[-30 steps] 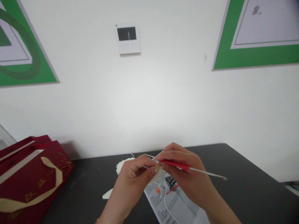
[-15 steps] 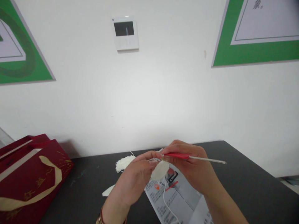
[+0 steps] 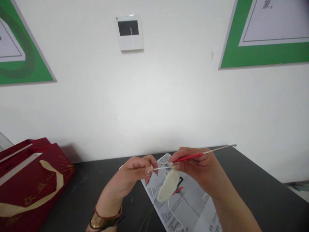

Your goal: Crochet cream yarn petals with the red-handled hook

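Observation:
My right hand (image 3: 194, 170) is closed round a crochet hook (image 3: 190, 157) with a red handle; its metal end points up to the right. Below those fingertips hangs an oval piece of cream crochet (image 3: 169, 186), pinched at its top. White yarn (image 3: 163, 168) stretches across the gap to my left hand (image 3: 136, 170), whose thumb and fingers pinch it. The hook's working tip is hidden by my right fingers. From the crochet piece a loose tail of yarn (image 3: 172, 212) trails down over a printed sheet (image 3: 190, 211).
Dark red gift bags (image 3: 36, 187) with a cream ribbon stand at the left on the black table (image 3: 253, 193). Behind it rises a white wall (image 3: 169, 96) with a wall panel (image 3: 130, 32) and green-bordered posters (image 3: 265, 53).
My left hand has moved left, away from the crochet piece, drawing yarn out between the hands. The piece now hangs from my right fingers, and the hook's metal end has tipped upward.

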Demonstrator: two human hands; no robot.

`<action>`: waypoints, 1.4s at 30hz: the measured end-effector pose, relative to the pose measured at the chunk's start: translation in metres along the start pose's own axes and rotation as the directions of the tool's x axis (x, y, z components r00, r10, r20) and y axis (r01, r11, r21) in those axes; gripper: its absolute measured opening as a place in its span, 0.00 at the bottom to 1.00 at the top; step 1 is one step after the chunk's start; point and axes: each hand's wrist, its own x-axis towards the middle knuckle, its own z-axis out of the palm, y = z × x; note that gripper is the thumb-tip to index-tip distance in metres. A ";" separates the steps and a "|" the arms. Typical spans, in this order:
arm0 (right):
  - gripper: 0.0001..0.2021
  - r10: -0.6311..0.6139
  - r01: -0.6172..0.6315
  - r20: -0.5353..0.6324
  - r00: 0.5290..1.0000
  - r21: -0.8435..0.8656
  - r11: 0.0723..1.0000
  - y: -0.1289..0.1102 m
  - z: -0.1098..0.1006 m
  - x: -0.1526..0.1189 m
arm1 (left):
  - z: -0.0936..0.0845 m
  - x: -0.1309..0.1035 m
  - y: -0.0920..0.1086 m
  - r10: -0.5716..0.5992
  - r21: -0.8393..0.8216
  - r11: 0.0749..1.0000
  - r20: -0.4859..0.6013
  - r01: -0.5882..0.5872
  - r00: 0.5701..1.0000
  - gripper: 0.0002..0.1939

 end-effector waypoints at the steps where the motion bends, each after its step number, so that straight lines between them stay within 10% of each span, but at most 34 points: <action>1: 0.03 -0.002 0.002 -0.007 1.000 -0.003 1.000 0.000 -0.001 0.000 | -0.008 -0.004 0.005 0.000 0.011 1.000 0.033 -0.001 0.999 0.16; 7: 0.05 -0.081 0.084 0.045 0.996 -0.067 0.994 -0.002 0.003 -0.002 | -0.034 -0.006 0.002 -0.008 -0.100 0.995 0.140 0.022 0.990 0.12; 15: 0.03 -0.011 0.010 0.101 0.995 0.010 1.000 -0.003 0.014 -0.009 | 0.036 0.034 -0.037 -0.140 -0.687 0.709 0.080 0.156 0.987 0.20; 21: 0.03 0.017 -0.024 0.130 0.991 0.048 0.999 0.003 0.011 -0.008 | 0.043 0.020 -0.022 -0.178 -0.834 0.531 0.062 0.148 0.982 0.21; 32: 0.04 -0.139 0.140 0.096 0.986 -0.014 0.990 -0.001 0.010 -0.006 | 0.033 0.004 -0.002 0.036 -0.877 0.381 -0.302 -0.292 0.953 0.06; 35: 0.05 -0.165 0.173 0.067 0.984 -0.135 0.976 -0.004 0.011 -0.008 | 0.023 -0.003 0.008 0.152 -0.766 0.416 -0.472 -0.490 0.868 0.06; 37: 0.06 -0.191 0.200 0.064 0.980 -0.201 0.959 -0.005 0.013 -0.009 | 0.020 -0.008 0.012 0.430 -0.339 0.608 -0.619 -0.718 0.657 0.10; 39: 0.07 -0.210 0.223 0.079 0.974 -0.229 0.948 -0.004 0.014 -0.011 | 0.020 -0.014 0.013 0.728 0.280 0.637 -0.524 -0.718 0.441 0.11; 40: 0.07 -0.218 0.232 0.085 0.972 -0.234 0.944 -0.003 0.014 -0.012 | 0.021 -0.017 0.013 0.795 0.507 0.605 -0.428 -0.615 0.430 0.13; 42: 0.07 -0.227 0.242 0.090 0.970 -0.242 0.940 -0.001 0.015 -0.014 | 0.022 -0.024 0.014 0.702 0.640 0.667 -0.370 -0.381 0.608 0.15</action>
